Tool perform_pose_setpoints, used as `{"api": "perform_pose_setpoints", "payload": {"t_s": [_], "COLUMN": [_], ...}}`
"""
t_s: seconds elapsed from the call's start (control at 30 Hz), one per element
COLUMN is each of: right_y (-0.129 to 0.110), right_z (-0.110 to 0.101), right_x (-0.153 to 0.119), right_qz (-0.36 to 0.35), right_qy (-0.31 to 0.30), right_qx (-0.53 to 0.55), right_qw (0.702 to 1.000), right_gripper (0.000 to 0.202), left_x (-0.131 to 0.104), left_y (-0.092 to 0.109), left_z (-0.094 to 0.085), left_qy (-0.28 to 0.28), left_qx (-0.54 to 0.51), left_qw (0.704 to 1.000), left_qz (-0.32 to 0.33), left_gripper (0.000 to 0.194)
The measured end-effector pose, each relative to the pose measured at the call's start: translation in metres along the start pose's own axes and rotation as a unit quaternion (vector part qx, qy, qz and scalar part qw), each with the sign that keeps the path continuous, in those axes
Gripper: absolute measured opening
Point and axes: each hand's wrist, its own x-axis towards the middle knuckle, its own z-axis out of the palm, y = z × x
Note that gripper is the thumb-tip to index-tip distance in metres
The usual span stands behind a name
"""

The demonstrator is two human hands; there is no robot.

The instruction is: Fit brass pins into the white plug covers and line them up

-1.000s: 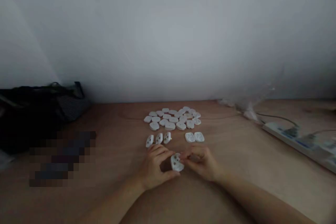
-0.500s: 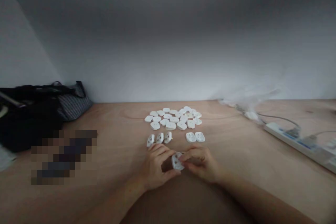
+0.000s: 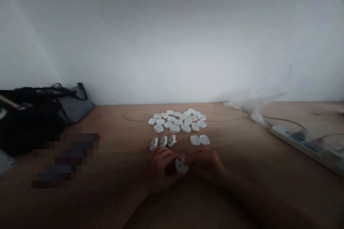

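Observation:
My left hand (image 3: 162, 166) grips a small white plug piece (image 3: 181, 164) between its thumb and fingers. The piece is tilted up, with its face of dark holes turned towards me. Close against its right side is my right hand (image 3: 206, 162), with fingers drawn together in a pinch. Shadow hides anything between those fingertips. Beyond my left hand, three similar plug pieces (image 3: 163, 141) stand on edge in a row, metal showing at the rightmost one. Two open white shells (image 3: 199, 140) lie flat, side by side, past my right hand.
Several white plug covers (image 3: 177, 122) lie grouped farther back on the wooden table (image 3: 120, 128). A black bag (image 3: 34, 118) is at the left, near a blurred-out dark object (image 3: 66, 161). At the right are a clear plastic bag (image 3: 252, 109) and a power strip (image 3: 303, 143) with cords.
My right fingertips have drawn back slightly from the face of the plug piece. My left hand keeps its hold in about the same place. The light on the hands is darker.

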Motion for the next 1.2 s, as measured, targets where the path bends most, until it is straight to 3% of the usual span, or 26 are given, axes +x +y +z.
{"api": "perform_pose_setpoints", "payload": {"t_s": [0.93,1.2], "right_y": [-0.0040,-0.0051], "right_z": [-0.0030,-0.0032], "right_x": [-0.0004,0.0019], "right_qz": [0.028,0.001], "right_qy": [-0.030,-0.047], "right_qx": [0.064,0.016], "right_qw": [0.997,0.999], "right_gripper": [0.015,0.017], "left_x": [-0.0007,0.0004], "left_y": [0.0028,0.0059], "left_z": [-0.0011,-0.0033], "left_qy": [0.006,0.012], "left_qx": [-0.006,0.001], "left_qw": [1.000,1.000], "left_qz": [-0.010,0.000], "left_gripper": [0.041,0.035]}}
